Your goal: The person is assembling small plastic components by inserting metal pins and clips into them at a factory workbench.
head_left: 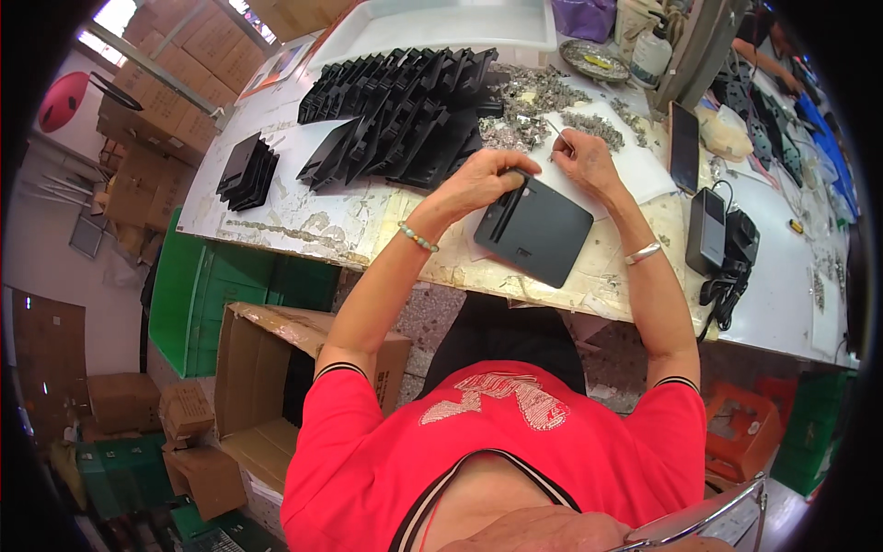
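"One black panel (543,232): where is it, and which way does it point?"

"At the front of the bench (386,210), tilted, its slotted strip running from upper right to lower left along the left side. It looks nearly square through this lens, so I can't tell the long axis."

"And the hands?"

"The left hand (478,181) is closed, thumb and fingers pinching the panel's upper corner. The right hand (587,164) is drawn into a pinch on a thin rod-like piece (557,132), which points up and left; its exact kind is too small to tell."

"How close is the edge?"

"The panel's lower corner is just beside the front edge. To the right, a white sheet (641,175) and bare bench surface give room."

"What blocks the way?"

"Rows of black parts (395,120) beyond the left hand, heaped small metal parts (515,133) beyond both. Farther right lie a phone (683,147) and a dark box (706,230) beside coiled cable; a small black stack (246,175) sits well apart at left."
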`<state>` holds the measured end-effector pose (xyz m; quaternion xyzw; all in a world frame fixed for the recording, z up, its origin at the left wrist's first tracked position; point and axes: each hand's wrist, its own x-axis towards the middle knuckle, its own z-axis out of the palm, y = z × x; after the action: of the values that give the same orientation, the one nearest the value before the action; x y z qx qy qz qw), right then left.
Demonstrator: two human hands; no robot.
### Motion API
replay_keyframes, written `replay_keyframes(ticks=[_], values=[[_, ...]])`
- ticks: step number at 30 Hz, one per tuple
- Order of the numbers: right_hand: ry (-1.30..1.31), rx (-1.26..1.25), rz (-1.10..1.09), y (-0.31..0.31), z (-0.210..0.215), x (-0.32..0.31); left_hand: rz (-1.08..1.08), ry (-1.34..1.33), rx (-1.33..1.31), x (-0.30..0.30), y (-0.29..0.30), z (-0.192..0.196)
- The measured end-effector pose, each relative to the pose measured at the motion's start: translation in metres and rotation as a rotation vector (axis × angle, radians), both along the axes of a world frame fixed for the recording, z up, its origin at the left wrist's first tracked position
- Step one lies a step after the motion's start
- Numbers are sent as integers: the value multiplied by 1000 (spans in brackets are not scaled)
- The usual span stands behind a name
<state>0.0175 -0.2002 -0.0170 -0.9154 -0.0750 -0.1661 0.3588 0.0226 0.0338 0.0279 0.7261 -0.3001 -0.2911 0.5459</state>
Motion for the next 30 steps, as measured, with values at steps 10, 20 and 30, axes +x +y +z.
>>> replay_keyframes(ticks=[10, 20, 30], values=[[-10, -39, -31, -1, -4, 1, 532, -882, 89, -65, 18, -32], [-54, 12, -58, 15, 12, -10, 389, -1070, 75, -28, 16, -36], [-69, 29, 207, 21, 23, -17, 442, -938, 18, -11, 12, -27]])
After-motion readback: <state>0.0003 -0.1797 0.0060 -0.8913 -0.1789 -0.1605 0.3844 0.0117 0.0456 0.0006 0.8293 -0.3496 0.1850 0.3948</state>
